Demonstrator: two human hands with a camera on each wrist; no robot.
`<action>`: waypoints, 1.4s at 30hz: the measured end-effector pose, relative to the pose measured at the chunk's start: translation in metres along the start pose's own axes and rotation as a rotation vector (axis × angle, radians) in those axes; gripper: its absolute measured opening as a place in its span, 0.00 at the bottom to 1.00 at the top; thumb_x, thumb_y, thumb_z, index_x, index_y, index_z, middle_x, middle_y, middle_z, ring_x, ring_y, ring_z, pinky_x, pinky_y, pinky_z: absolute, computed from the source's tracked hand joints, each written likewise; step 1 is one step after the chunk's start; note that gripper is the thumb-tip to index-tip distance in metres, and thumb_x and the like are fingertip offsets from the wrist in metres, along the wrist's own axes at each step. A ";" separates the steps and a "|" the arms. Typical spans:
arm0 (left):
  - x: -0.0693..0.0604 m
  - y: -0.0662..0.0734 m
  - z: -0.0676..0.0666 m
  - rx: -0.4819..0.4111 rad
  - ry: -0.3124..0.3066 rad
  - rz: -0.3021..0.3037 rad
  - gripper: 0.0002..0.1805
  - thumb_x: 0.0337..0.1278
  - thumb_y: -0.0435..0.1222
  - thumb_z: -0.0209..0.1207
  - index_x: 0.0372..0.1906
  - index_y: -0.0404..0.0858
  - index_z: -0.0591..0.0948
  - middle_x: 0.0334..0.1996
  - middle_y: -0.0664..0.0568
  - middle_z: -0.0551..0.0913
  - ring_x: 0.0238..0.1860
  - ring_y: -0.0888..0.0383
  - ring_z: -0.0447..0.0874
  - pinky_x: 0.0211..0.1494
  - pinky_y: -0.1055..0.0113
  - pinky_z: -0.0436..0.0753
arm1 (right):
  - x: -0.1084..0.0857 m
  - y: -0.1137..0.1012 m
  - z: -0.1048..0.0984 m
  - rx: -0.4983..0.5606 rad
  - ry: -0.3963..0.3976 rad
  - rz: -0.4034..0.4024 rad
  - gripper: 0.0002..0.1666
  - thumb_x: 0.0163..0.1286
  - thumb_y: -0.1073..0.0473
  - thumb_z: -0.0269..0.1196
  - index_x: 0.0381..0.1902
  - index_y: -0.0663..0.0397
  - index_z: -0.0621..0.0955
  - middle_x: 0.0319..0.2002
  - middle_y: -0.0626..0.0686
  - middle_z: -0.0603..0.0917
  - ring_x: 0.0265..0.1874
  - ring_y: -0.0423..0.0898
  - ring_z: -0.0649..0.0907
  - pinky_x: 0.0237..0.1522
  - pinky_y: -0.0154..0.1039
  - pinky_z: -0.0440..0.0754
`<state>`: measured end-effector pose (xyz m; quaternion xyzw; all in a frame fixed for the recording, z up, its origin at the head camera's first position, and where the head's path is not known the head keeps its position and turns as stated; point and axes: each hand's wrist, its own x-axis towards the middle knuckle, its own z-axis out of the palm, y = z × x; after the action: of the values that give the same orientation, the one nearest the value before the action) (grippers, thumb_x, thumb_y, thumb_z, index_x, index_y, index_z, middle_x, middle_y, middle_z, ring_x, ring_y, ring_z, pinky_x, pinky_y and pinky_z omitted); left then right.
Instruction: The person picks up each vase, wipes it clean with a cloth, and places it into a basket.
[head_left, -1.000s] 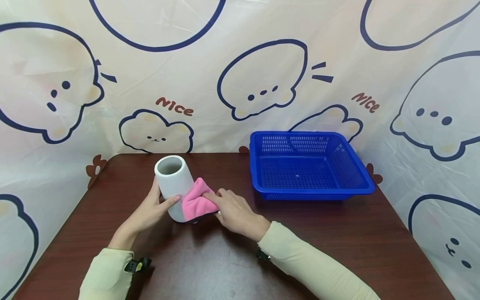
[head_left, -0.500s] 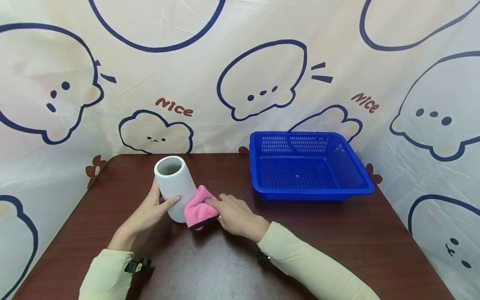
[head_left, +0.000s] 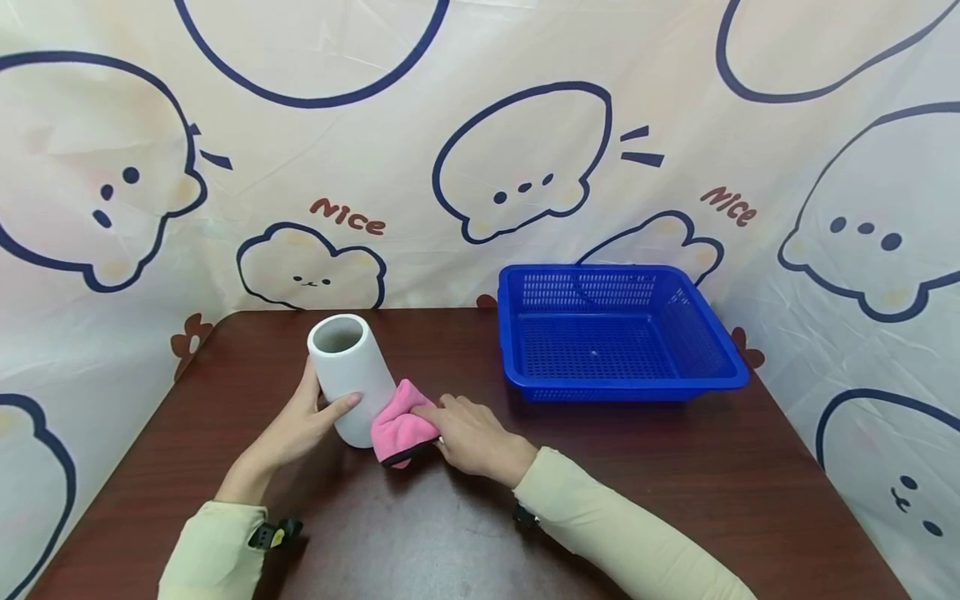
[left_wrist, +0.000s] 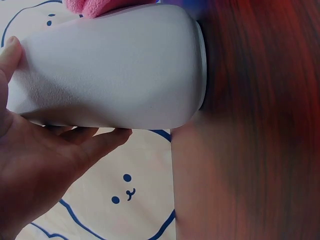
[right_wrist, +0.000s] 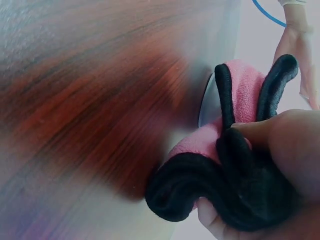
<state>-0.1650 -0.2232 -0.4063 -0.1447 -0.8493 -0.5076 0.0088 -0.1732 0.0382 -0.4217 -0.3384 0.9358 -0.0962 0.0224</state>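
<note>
A white, smooth vase (head_left: 347, 372) with a round open mouth stands close to upright on the left half of the table, its base at the tabletop. My left hand (head_left: 296, 423) grips its left side, thumb across the front and fingers around the back. In the left wrist view the vase (left_wrist: 115, 70) fills the space beyond that hand. A pink cloth (head_left: 403, 423) with black edging is bunched in my right hand (head_left: 474, 437) and lies against the vase's lower right side. Seen from the right wrist, the thumb pinches folds of the cloth (right_wrist: 245, 90); the other fingers are mostly hidden.
A blue plastic basket (head_left: 600, 384) with perforated walls sits at the back right of the dark wooden table (head_left: 645, 500). Behind the table and along both sides hangs a pale curtain (head_left: 420, 50) with cartoon drawings.
My right hand has drawn the cloth down along the vase's right side and slightly to the right, uncovering more of the wall. The left hand and the vase have hardly moved.
</note>
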 end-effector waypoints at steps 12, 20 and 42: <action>0.002 -0.005 -0.001 0.032 0.000 -0.008 0.48 0.71 0.38 0.59 0.80 0.46 0.38 0.72 0.41 0.55 0.70 0.43 0.62 0.65 0.59 0.74 | -0.002 0.001 0.006 -0.004 -0.012 -0.002 0.32 0.69 0.60 0.65 0.69 0.31 0.75 0.46 0.50 0.83 0.43 0.48 0.82 0.33 0.40 0.82; 0.003 -0.004 -0.001 0.003 -0.007 -0.004 0.49 0.71 0.38 0.59 0.80 0.49 0.35 0.73 0.39 0.53 0.72 0.39 0.59 0.68 0.32 0.67 | -0.002 0.002 0.008 -0.006 -0.018 0.001 0.33 0.68 0.59 0.65 0.69 0.30 0.74 0.46 0.50 0.83 0.43 0.48 0.82 0.33 0.40 0.82; 0.002 -0.003 -0.001 -0.010 -0.010 -0.011 0.50 0.71 0.38 0.59 0.80 0.51 0.35 0.74 0.38 0.53 0.72 0.38 0.58 0.69 0.30 0.65 | -0.009 0.008 0.007 -0.028 0.007 -0.023 0.35 0.68 0.58 0.67 0.71 0.30 0.72 0.45 0.50 0.82 0.42 0.47 0.81 0.32 0.39 0.80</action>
<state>-0.1680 -0.2248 -0.4082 -0.1428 -0.8476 -0.5110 0.0009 -0.1711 0.0487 -0.4306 -0.3490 0.9332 -0.0845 0.0130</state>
